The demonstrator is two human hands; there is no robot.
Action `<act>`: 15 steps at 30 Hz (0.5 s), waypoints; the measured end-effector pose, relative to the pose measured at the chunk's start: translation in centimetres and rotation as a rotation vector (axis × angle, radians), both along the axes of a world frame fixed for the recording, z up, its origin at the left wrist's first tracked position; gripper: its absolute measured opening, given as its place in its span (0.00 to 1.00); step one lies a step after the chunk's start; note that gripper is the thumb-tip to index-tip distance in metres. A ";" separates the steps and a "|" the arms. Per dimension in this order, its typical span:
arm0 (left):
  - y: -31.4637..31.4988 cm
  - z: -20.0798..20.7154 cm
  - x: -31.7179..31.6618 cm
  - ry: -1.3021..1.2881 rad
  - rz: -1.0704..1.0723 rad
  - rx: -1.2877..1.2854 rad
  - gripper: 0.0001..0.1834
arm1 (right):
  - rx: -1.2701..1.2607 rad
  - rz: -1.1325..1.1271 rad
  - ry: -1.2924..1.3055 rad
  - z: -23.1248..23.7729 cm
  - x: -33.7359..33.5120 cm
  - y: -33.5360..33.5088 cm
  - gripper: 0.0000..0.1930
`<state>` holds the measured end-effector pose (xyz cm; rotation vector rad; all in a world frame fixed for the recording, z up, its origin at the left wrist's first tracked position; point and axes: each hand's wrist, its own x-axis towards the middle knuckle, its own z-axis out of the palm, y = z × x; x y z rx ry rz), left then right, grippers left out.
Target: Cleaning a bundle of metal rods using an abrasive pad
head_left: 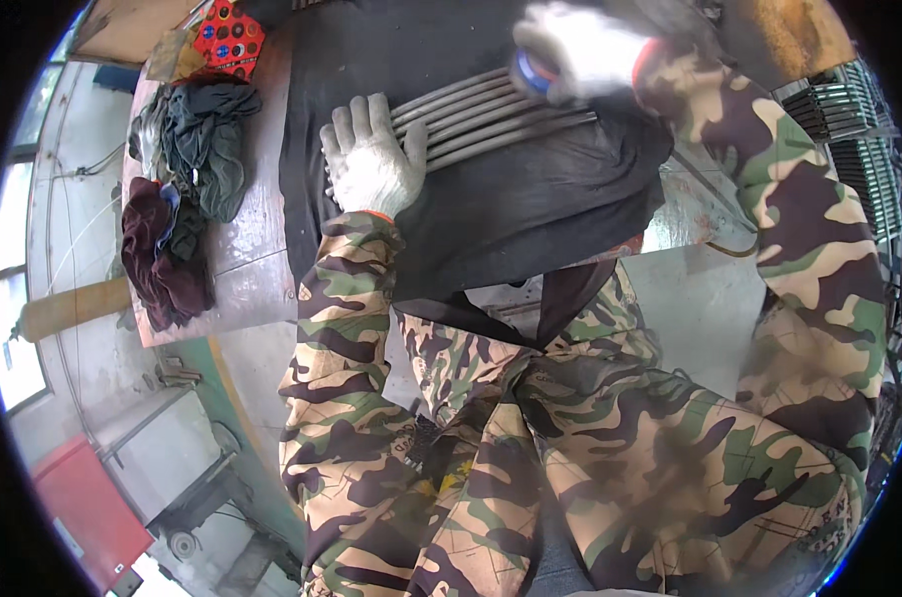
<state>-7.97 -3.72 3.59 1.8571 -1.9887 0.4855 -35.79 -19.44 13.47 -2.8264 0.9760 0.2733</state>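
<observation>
A gloved left hand (373, 157) lies flat, fingers spread, on one end of a bundle of grey rods (491, 114) resting on a black cloth (511, 209). At the bundle's far end, the blurred right hand (580, 50) is clenched around a blue-edged roll (533, 72), just above the rods.

We find one package, at the upper left of the frame: a red carton (229, 38), roughly square and turned like a diamond, lying at the far end of the table (257, 229) just above a heap of dark cloths (197, 149). Its top face carries rows of round spots, some black, some blue, on the red ground. A tan, flat, card-like sheet (171, 55) lies touching its left side. We see no screens, and no signs we can make out.
</observation>
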 end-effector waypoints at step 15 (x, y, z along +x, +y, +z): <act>0.0 -0.2 -0.2 0.051 -0.065 0.013 0.27 | -0.121 0.172 -0.162 -1.8 0.5 1.7 0.23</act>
